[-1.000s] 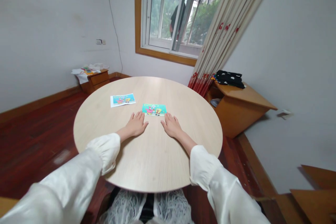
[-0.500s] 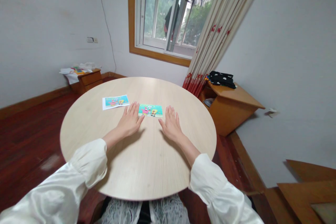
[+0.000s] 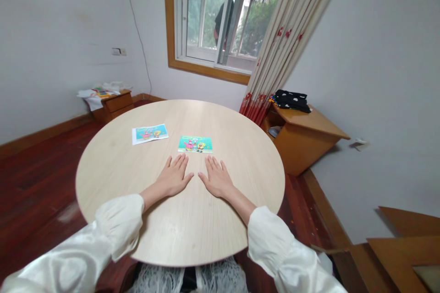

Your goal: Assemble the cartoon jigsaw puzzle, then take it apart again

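My left hand (image 3: 174,175) lies flat on the round pale wooden table (image 3: 192,229), palm down, fingers apart, holding nothing. Beside it my right hand (image 3: 216,176) rests the same way, the two thumbs pointing toward each other with a small gap between. Just beyond my fingertips lies a rectangular picture puzzle or card (image 3: 195,144) with a pink starfish and a yellow sponge cartoon figure on turquoise; neither hand touches it. Farther left is a white-edged paper sheet (image 3: 150,133) printed with a similar cartoon scene, slightly turned.
A small wooden cabinet (image 3: 118,102) with papers on top stands at the back left. At the right, a wooden cabinet (image 3: 302,139) carries folded black spotted cloth (image 3: 292,101). A long curtain (image 3: 278,50) hangs beside the window behind the table.
Both hands have drawn back toward me from the sides of the picture and come closer together, now lying flat on the tabletop. The picture and the printed sheet stay in place.
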`<action>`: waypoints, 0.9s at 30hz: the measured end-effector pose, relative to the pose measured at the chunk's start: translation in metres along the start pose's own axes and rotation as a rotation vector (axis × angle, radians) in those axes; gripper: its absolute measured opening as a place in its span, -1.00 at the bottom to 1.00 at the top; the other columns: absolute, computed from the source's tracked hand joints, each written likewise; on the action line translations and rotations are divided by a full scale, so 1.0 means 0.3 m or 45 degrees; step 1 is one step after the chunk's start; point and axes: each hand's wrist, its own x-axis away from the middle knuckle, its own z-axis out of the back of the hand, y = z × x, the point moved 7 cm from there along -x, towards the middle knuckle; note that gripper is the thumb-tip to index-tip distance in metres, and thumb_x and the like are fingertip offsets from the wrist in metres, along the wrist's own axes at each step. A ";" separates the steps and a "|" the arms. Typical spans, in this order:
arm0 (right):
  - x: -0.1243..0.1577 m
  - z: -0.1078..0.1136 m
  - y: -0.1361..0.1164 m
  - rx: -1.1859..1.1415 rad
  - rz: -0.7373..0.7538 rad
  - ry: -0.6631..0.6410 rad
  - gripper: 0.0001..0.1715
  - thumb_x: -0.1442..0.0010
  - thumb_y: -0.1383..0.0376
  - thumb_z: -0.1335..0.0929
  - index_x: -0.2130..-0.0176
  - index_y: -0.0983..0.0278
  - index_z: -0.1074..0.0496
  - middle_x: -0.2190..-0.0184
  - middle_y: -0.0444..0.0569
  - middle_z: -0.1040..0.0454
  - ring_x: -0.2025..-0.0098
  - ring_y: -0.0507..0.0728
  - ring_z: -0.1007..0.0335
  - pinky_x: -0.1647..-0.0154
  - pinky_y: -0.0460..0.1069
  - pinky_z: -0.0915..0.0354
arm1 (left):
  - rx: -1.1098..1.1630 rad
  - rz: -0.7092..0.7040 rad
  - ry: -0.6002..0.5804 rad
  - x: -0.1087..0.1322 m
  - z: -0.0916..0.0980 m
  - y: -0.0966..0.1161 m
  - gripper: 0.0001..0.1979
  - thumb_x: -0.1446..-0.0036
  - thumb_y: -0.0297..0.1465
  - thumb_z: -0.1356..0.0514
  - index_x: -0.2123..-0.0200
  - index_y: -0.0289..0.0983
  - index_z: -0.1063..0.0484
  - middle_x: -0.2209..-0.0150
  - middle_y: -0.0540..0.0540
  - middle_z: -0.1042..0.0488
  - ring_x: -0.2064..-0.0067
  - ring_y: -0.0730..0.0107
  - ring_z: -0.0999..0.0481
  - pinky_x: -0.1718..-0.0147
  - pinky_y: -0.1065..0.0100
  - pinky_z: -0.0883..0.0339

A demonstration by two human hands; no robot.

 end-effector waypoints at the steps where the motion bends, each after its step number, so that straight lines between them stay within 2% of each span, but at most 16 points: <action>1: 0.001 0.001 0.001 -0.004 -0.001 0.001 -0.14 -0.31 -0.04 0.04 -0.34 0.48 0.13 -0.38 0.10 0.19 -0.41 0.20 0.33 -0.37 0.19 0.39 | 0.002 -0.001 0.002 0.001 0.002 0.000 -0.31 -0.29 -0.11 0.17 -0.30 -0.50 -0.01 -0.34 -0.30 0.03 -0.36 0.10 0.08 -0.29 0.00 0.25; 6: 0.005 -0.001 -0.001 -0.022 0.000 0.010 -0.15 -0.31 -0.03 0.03 -0.34 0.49 0.13 -0.38 0.11 0.19 -0.41 0.20 0.34 -0.37 0.19 0.40 | 0.046 0.011 0.008 0.005 -0.002 -0.001 -0.33 -0.27 -0.12 0.15 -0.29 -0.47 -0.03 -0.34 -0.31 0.03 -0.37 0.11 0.08 -0.29 0.00 0.27; 10: -0.008 -0.003 0.005 -0.114 0.019 0.058 -0.16 -0.29 -0.01 -0.05 -0.32 0.50 0.04 -0.37 0.17 0.12 -0.41 0.25 0.29 -0.36 0.22 0.39 | 0.309 0.011 0.084 -0.005 0.012 -0.003 -0.33 -0.19 -0.14 0.04 -0.23 -0.49 -0.15 -0.31 -0.38 -0.04 -0.35 0.03 0.03 -0.28 -0.03 0.32; 12: -0.018 0.015 0.020 -0.286 0.029 0.150 -0.22 -0.26 0.00 -0.09 -0.25 0.46 -0.15 -0.31 0.22 -0.07 -0.36 0.26 0.10 -0.33 0.22 0.24 | 0.413 0.018 0.137 -0.010 0.030 -0.014 -0.39 -0.14 -0.15 0.00 -0.15 -0.44 -0.28 -0.26 -0.38 -0.17 -0.31 0.02 -0.09 -0.26 -0.03 0.23; 13: -0.019 0.029 0.034 -0.434 0.012 0.216 -0.28 -0.25 -0.01 -0.09 -0.14 0.43 -0.30 -0.22 0.24 -0.25 -0.29 0.26 -0.09 -0.28 0.20 0.07 | 0.442 0.028 0.164 -0.008 0.043 -0.022 -0.46 -0.15 -0.17 0.02 -0.07 -0.39 -0.35 -0.21 -0.34 -0.28 -0.26 0.05 -0.19 -0.23 0.00 0.11; 14: -0.015 0.047 0.054 -0.610 -0.026 0.298 -0.33 -0.24 -0.03 -0.08 0.05 0.39 -0.43 -0.04 0.24 -0.43 -0.13 0.24 -0.29 -0.17 0.16 -0.12 | 0.464 0.045 0.195 -0.001 0.058 -0.032 -0.53 -0.16 -0.19 0.05 0.03 -0.35 -0.42 -0.10 -0.31 -0.40 -0.17 0.09 -0.32 -0.17 0.06 -0.05; 15: -0.003 0.065 0.075 -0.794 -0.072 0.391 -0.35 -0.23 -0.05 -0.06 0.27 0.34 -0.46 0.20 0.18 -0.53 0.09 0.21 -0.43 0.02 0.10 -0.27 | 0.492 0.064 0.231 0.013 0.077 -0.042 -0.58 -0.18 -0.21 0.10 0.17 -0.31 -0.45 0.04 -0.25 -0.50 -0.04 0.16 -0.43 -0.06 0.14 -0.21; 16: 0.018 0.085 0.096 -0.966 -0.133 0.499 -0.36 -0.22 -0.09 -0.05 0.49 0.28 -0.36 0.45 0.07 -0.48 0.34 0.15 -0.42 0.25 0.04 -0.31 | 0.521 0.101 0.276 0.035 0.101 -0.052 -0.56 -0.21 -0.24 0.18 0.33 -0.29 -0.44 0.23 -0.21 -0.54 0.15 0.23 -0.50 0.10 0.23 -0.32; 17: 0.050 0.107 0.110 -1.083 -0.175 0.616 -0.37 -0.19 -0.14 -0.07 0.62 0.22 -0.19 0.63 -0.07 -0.31 0.53 0.08 -0.27 0.44 -0.01 -0.25 | 0.539 0.145 0.320 0.067 0.129 -0.059 -0.55 -0.21 -0.24 0.22 0.49 -0.26 -0.36 0.43 -0.16 -0.49 0.33 0.27 -0.49 0.28 0.29 -0.36; 19: 0.133 0.157 0.094 -1.188 -0.121 0.796 -0.40 -0.14 -0.13 -0.18 0.65 0.18 0.08 0.71 -0.23 0.02 0.63 -0.02 0.04 0.60 -0.08 -0.03 | 0.573 0.194 0.395 0.152 0.198 -0.045 -0.57 -0.20 -0.24 0.24 0.66 -0.19 -0.10 0.66 -0.02 -0.24 0.55 0.36 -0.33 0.51 0.36 -0.26; 22: 0.273 0.241 -0.017 -1.244 0.150 0.855 -0.45 -0.24 0.06 -0.20 0.60 0.19 0.15 0.67 -0.25 0.14 0.63 -0.06 0.21 0.64 -0.09 0.13 | 0.864 0.098 0.586 0.310 0.340 0.030 -0.59 -0.20 -0.27 0.11 0.66 -0.19 0.16 0.71 0.08 0.04 0.66 0.49 -0.10 0.66 0.43 -0.05; 24: 0.374 0.329 -0.120 -1.210 0.418 0.918 -0.48 -0.31 0.21 -0.17 0.60 0.21 0.14 0.67 -0.24 0.12 0.63 -0.06 0.18 0.63 -0.09 0.12 | 1.021 -0.096 0.686 0.414 0.413 0.094 -0.57 -0.22 -0.37 0.02 0.66 -0.22 0.13 0.70 0.08 0.02 0.67 0.52 -0.09 0.65 0.43 -0.03; 25: 0.425 0.380 -0.171 -1.201 0.567 0.967 -0.50 -0.32 0.27 -0.16 0.61 0.23 0.11 0.67 -0.23 0.10 0.63 -0.05 0.12 0.61 -0.09 0.07 | 1.081 -0.170 0.723 0.464 0.424 0.111 -0.57 -0.23 -0.40 -0.01 0.67 -0.23 0.07 0.68 0.06 -0.06 0.63 0.50 -0.16 0.60 0.42 -0.10; 26: 0.475 0.435 -0.212 -1.214 0.701 1.049 -0.52 -0.33 0.29 -0.15 0.60 0.24 0.05 0.68 -0.23 0.07 0.62 -0.04 0.07 0.57 -0.08 0.00 | 1.137 -0.294 0.734 0.515 0.414 0.126 -0.57 -0.24 -0.38 -0.04 0.67 -0.23 0.01 0.67 0.04 -0.11 0.61 0.47 -0.20 0.57 0.40 -0.15; 27: 0.511 0.481 -0.250 -1.206 0.789 1.061 -0.53 -0.34 0.28 -0.15 0.60 0.25 -0.04 0.68 -0.22 0.01 0.61 -0.03 0.03 0.50 -0.06 -0.09 | 1.180 -0.410 0.818 0.578 0.392 0.126 -0.56 -0.23 -0.31 -0.07 0.67 -0.22 -0.04 0.68 0.02 -0.13 0.60 0.43 -0.20 0.56 0.36 -0.18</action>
